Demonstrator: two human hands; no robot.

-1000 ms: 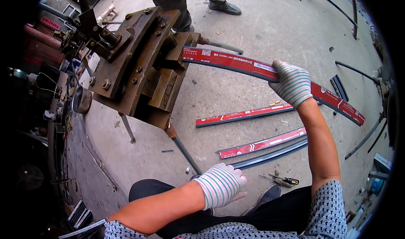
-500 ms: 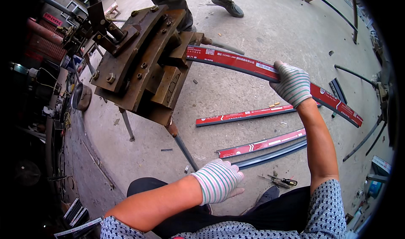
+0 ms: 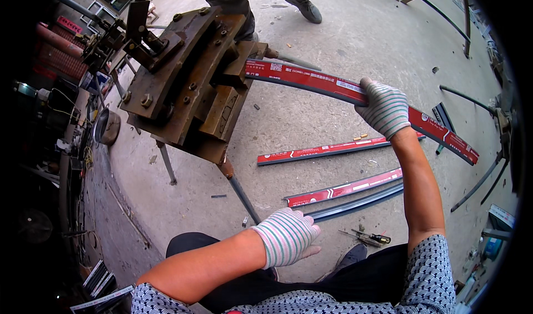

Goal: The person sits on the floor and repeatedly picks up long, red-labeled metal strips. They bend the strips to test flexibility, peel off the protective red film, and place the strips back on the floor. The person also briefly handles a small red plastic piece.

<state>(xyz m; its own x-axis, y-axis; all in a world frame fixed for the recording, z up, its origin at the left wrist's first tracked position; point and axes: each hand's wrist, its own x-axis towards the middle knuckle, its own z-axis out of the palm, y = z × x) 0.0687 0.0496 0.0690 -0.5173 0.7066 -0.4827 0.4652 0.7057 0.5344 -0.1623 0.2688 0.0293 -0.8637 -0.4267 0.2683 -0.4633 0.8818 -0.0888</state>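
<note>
A rusty press (image 3: 183, 81) stands on the concrete floor (image 3: 333, 14). A long red strip (image 3: 327, 84) runs from its jaws rightward, gripped by the gloved right hand (image 3: 384, 107). The left hand (image 3: 286, 237) rests loosely curled, empty, above the knee.

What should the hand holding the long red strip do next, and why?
Probably push the red strip a little further into the rusty press. The right hand grips it mid-length and its end already sits in the press, while the left hand rests free near the knee.
</note>
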